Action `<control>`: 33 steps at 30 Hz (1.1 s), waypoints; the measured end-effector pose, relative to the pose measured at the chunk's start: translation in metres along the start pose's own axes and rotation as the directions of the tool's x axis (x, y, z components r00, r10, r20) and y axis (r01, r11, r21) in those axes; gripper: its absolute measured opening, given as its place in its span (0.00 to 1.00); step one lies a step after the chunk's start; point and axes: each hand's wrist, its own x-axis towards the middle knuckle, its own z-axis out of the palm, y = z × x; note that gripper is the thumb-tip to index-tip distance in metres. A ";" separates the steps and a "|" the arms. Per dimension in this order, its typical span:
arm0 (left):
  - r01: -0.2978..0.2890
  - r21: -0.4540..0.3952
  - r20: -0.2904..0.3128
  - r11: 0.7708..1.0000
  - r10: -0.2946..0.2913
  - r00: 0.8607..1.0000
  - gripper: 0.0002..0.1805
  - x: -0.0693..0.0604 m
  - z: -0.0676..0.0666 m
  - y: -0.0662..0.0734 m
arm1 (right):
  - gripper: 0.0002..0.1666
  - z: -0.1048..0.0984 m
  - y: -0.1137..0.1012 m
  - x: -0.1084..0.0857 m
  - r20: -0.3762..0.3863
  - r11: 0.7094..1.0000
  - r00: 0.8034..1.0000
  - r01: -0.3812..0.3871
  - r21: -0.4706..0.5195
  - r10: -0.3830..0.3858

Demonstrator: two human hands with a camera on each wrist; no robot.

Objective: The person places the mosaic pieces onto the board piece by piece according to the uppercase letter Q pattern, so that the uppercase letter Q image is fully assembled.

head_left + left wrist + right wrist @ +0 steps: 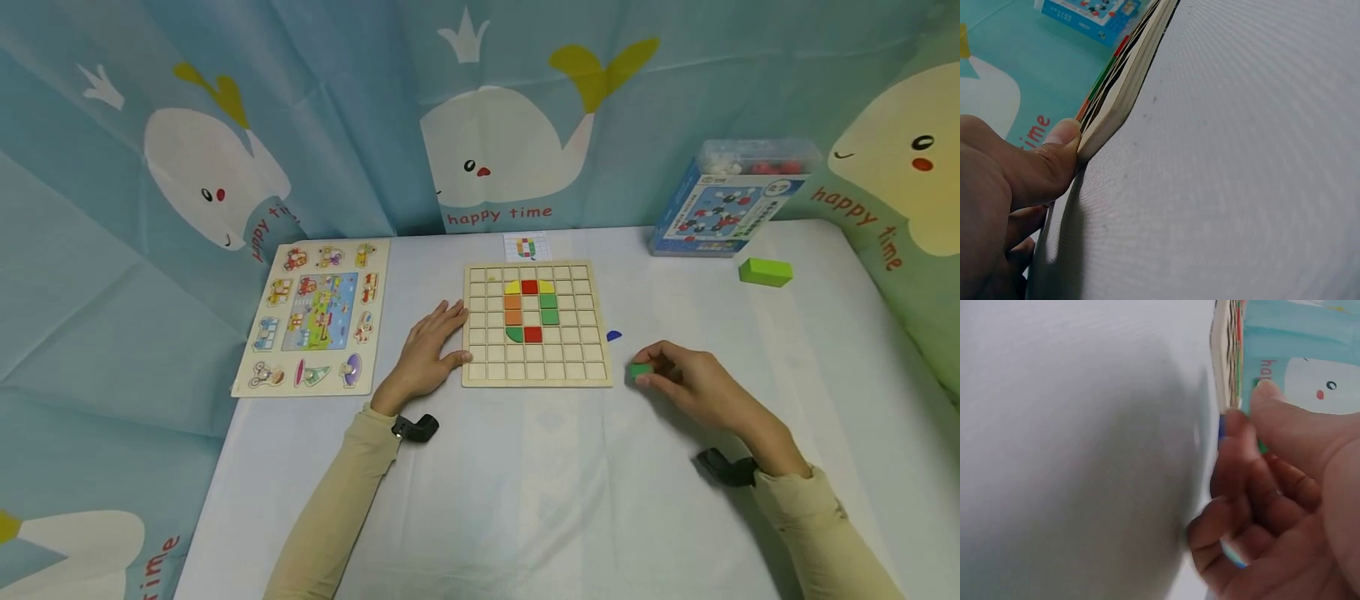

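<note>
A wooden grid board lies flat on the table, with red, yellow, orange and green pieces set in a ring in its cells. My left hand rests at the board's left edge with fingers extended; in the left wrist view its thumb touches the board's corner. To the right of the board, my right hand pinches a small green block between thumb and fingers, just off the board's lower right corner. A blue half-round piece lies beside the board's right edge. Fingers mostly hide the green block in the right wrist view.
A small pattern card lies behind the board. At the left is a picture puzzle board with knobbed pieces. A blue boxed set stands at the back right, near a lime green box-shaped block. A printed curtain hangs behind the table.
</note>
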 end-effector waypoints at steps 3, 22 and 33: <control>-0.004 -0.001 -0.004 1.000 0.004 1.000 0.41 0.000 0.000 -0.001 | 0.13 0.004 0.004 0.005 -0.035 0.999 0.999 -0.014 0.050 0.016; -0.005 -0.011 0.003 1.000 0.005 1.000 0.41 0.001 0.000 -0.001 | 0.14 0.011 0.006 0.046 -0.091 0.968 0.988 -0.098 0.231 0.122; -0.003 -0.011 0.003 1.000 0.003 1.000 0.41 0.001 0.000 -0.001 | 0.12 0.023 -0.006 0.075 -0.069 0.960 0.990 -0.104 0.261 0.126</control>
